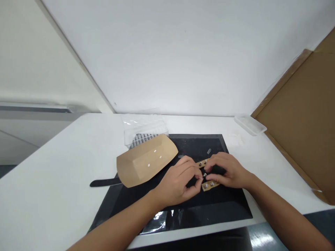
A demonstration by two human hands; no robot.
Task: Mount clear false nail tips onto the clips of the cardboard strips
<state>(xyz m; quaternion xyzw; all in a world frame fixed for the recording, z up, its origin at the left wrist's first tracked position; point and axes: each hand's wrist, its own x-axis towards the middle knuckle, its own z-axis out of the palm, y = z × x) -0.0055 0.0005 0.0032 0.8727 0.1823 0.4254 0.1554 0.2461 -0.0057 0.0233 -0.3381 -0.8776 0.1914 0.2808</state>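
Note:
My left hand [180, 179] is closed in a pinch, with a tiny white bit [201, 178] at its fingertips. Opposite it, my right hand [229, 169] has thumb and forefinger around a small shiny metal piece [205, 175]. Both hands meet over a black mat. Just beyond the fingers lies one cardboard strip [198, 164] bearing small metal knobs with white bits; a second cardboard strip [209, 185] is on the near side, partly under my right hand. A small clear nail-tip-shaped piece [209, 151] rests on the mat behind.
A brown paper tray [146, 162] with several white bits stands left of my hands, beside a black strap-like piece [104, 182]. Behind it is a clear plastic box [145, 134]. At right are a translucent lid or tray [250, 124] and a large cardboard box [300, 115]. The black mat [209, 209] covers the table's front.

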